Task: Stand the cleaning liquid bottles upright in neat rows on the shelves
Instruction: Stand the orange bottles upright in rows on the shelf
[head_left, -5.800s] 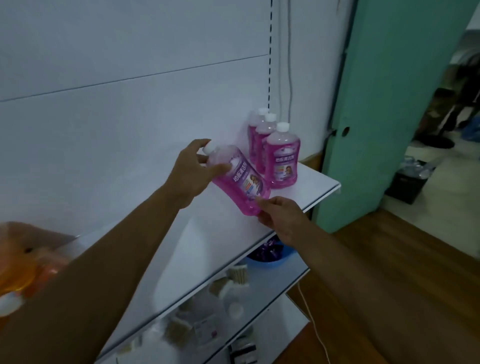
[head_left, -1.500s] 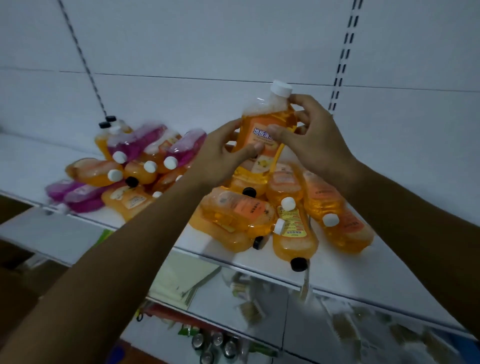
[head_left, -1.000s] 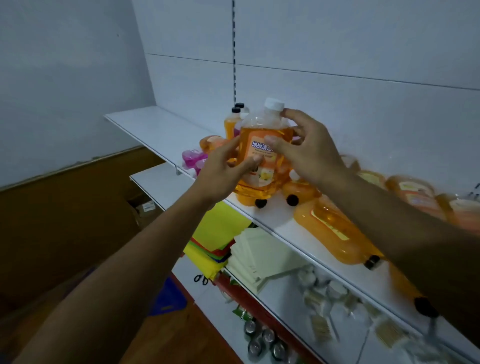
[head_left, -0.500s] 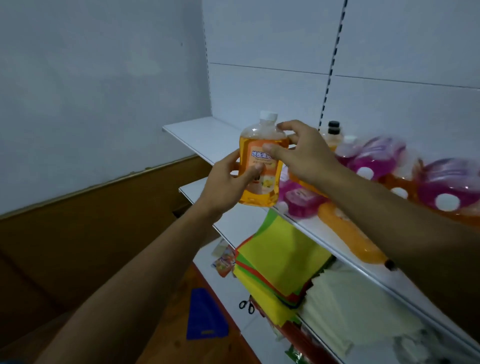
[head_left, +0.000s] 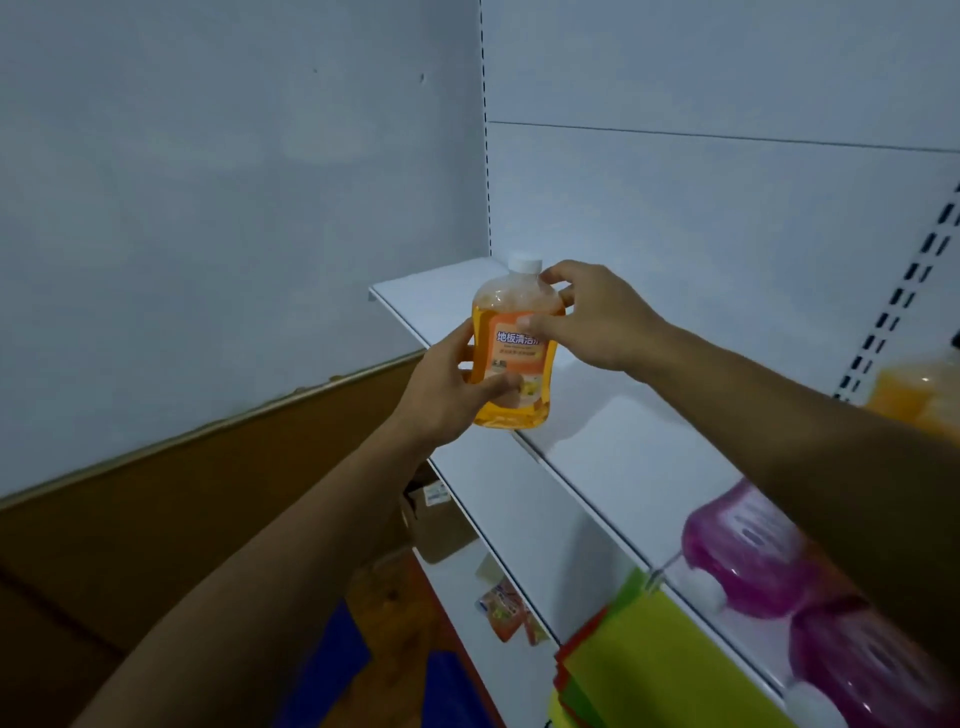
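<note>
- Orange bottle (head_left: 511, 358): upright, white cap, orange label with white characters "地板清洁", the rest covered by fingers; held over the near edge of the white shelf (head_left: 613, 436), towards its far left end.
- Left hand (head_left: 451, 392): gripping the bottle's lower left side, thumb across the label.
- Right hand (head_left: 597, 317): gripping the bottle's upper right side near the neck.
- Pink bottles (head_left: 748, 556): lying flat, near right on the shelf.
- Yellow sheets (head_left: 644, 670): shelf below; writing unreadable.

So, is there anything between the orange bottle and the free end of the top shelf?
Nothing visible. The orange bottle, held by both hands, is over the bare white shelf.
</note>
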